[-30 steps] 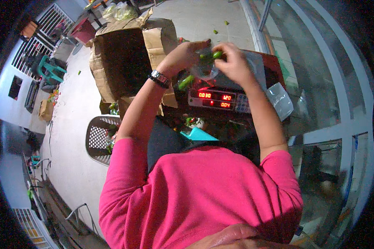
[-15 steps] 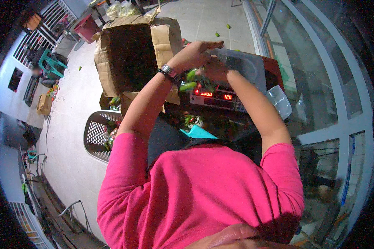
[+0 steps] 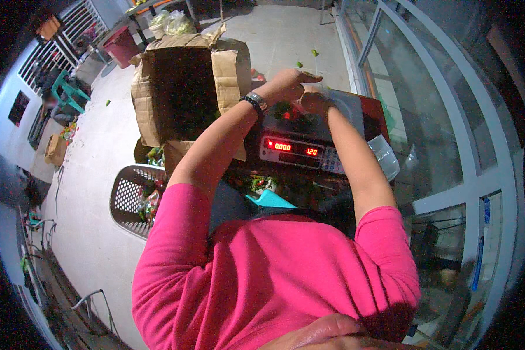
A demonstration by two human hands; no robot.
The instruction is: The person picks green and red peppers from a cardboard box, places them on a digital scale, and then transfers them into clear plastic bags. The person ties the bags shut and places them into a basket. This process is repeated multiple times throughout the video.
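Note:
My left hand, with a watch and a dark bracelet on its wrist, and my right hand are close together above a digital scale with a lit red display. Both are closed at the neck of a clear plastic bag that looks filled with red and green peppers. It hangs below my fingers, over the scale's near side. My left index finger points right. The fingers partly cover the bag's top, and whether its bottom touches the scale I cannot tell.
A large open cardboard box stands left of the scale. Below it is a light plastic basket holding bagged peppers. Clear plastic bags lie at the scale's right. Glass-panelled frames rise on the right. Loose green peppers dot the floor.
The bag has swung from the left of my hands to beneath them, uncovering the scale's display. My hands have come together and moved slightly, and red peppers now show in the bag.

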